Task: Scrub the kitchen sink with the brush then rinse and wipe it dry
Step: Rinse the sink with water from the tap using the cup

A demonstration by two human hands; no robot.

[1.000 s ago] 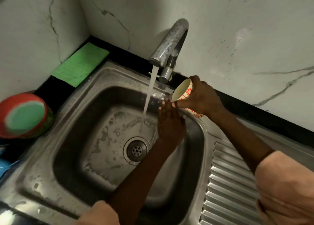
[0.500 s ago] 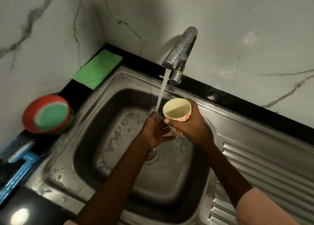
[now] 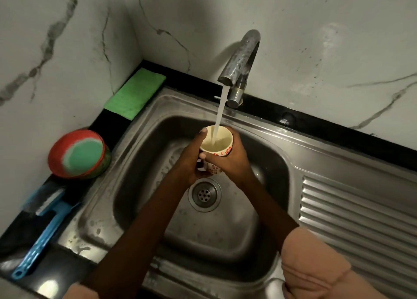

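1. We are working over the sink, its basin filling the centre of the view, with the drain sitting just below our hands.
2. We are holding a patterned cup upright under the tap, at twelve o'clock of the drain, and the water stream is falling straight into it.
3. Our right hand is wrapping around the cup's side; our left hand is closing on its nine o'clock side, thumb up at the rim.
4. The blue brush is lying idle on the counter at eight o'clock of the basin, the green cloth at eleven o'clock.
5. We are judging this to be the rinse step: filling the cup for pouring.
6. Next we are needing to tip it steadily along the walls, keeping both hands firm as it gets heavier.
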